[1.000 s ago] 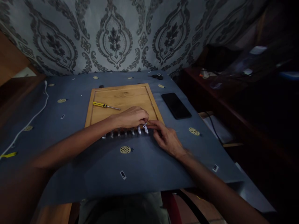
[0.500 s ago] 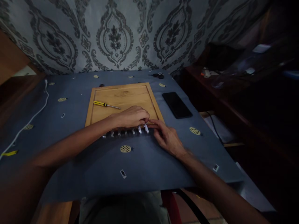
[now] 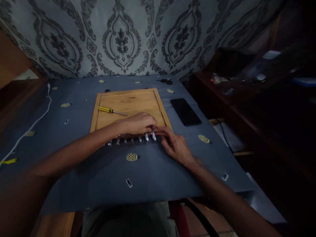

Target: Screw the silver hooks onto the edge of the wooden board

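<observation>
A wooden board [image 3: 128, 102] lies on a blue patterned cloth [image 3: 148, 171]. Along its near edge runs a dark rail with several small metal hooks [image 3: 130, 140]. My left hand [image 3: 139, 122] rests on the board's near edge, fingers curled and pinched at the hook on the right end. My right hand [image 3: 175, 146] lies on the cloth just right of it, fingertips pressed to that same end hook [image 3: 153, 135]. A yellow-and-black screwdriver [image 3: 111, 111] lies on the board, apart from both hands.
A black phone [image 3: 185, 111] lies right of the board. Keys [image 3: 166, 80] sit at the back by the patterned wall. A white cable [image 3: 32, 125] runs along the left. A dark side table [image 3: 237, 98] with small items stands right.
Both hands stay at the right end of the hook rail; only a slight camera shift shows.
</observation>
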Available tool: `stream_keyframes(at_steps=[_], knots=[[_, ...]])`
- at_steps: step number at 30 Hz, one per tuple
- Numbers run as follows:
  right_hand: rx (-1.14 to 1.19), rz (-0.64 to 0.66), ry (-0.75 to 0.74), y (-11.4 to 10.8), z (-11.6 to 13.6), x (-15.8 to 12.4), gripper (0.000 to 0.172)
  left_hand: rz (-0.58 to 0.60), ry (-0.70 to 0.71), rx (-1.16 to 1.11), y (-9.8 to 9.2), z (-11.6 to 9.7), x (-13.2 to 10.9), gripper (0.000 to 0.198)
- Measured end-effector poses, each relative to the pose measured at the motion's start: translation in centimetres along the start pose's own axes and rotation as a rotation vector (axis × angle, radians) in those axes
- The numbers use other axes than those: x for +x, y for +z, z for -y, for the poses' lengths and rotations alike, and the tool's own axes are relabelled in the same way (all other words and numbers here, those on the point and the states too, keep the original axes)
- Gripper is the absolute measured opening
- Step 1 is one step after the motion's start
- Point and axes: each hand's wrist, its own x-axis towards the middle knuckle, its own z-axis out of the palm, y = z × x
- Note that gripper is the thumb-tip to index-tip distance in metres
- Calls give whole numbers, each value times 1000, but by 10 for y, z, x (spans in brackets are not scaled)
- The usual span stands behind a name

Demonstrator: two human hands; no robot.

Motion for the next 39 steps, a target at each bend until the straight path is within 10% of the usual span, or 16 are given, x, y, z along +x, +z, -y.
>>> stream_keyframes(at_steps=[8, 15, 21, 39], knots=[[-4, 13, 36, 1, -1, -1, 49, -41, -14, -87, -12, 4, -13, 17], [23, -9, 7, 1, -3, -1, 42, -300, -376, 140, -24, 66, -65, 27], [27, -29, -31, 0, -5, 0, 45, -229, -505, 257, -29, 100, -117, 29], [54, -18, 16, 1, -1, 1, 44, -174, -626, 203, -25, 103, -152, 20]])
